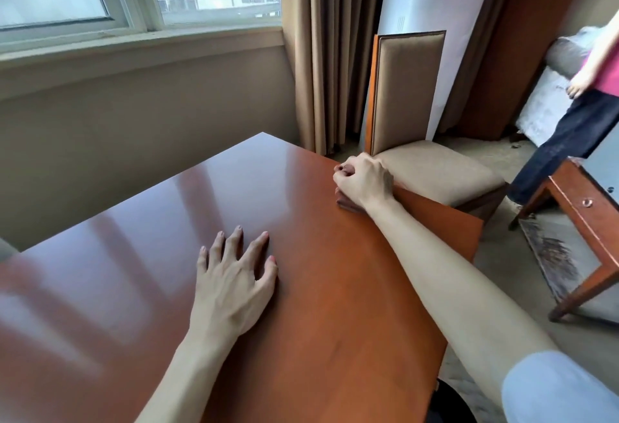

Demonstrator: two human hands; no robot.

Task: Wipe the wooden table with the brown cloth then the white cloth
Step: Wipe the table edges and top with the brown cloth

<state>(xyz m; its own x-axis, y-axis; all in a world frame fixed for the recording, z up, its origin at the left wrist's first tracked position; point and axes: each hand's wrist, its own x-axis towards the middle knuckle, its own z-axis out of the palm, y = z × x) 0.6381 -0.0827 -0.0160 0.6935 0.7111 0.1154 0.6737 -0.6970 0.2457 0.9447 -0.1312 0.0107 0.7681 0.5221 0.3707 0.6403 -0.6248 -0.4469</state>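
Head view: right hand (pixel 363 181) sits at the far right edge of the wooden table (pixel 167 221), fingers curled down onto a small brown cloth (pixel 348 205). Only a dark sliver of cloth shows under the palm & wrist; the rest is hidden by the hand, so its shape and folds can't be made out. Fingertips are tucked under on the far side, hard to see. Left hand (pixel 234 275) lies well apart from that grip, nearer the camera & to its left, flat on the glossy top w/ fingers spread, holding nothing. Just beyond the grip stands an upholstered chair (pixel 432 168), seat tucked against the table edge. Right of the grip, a second person (pixel 569 141) is cut off by the frame edge: only an arm, pink top & dark trousers show. A wooden stand (pixel 582 221) near them is also partly cropped.
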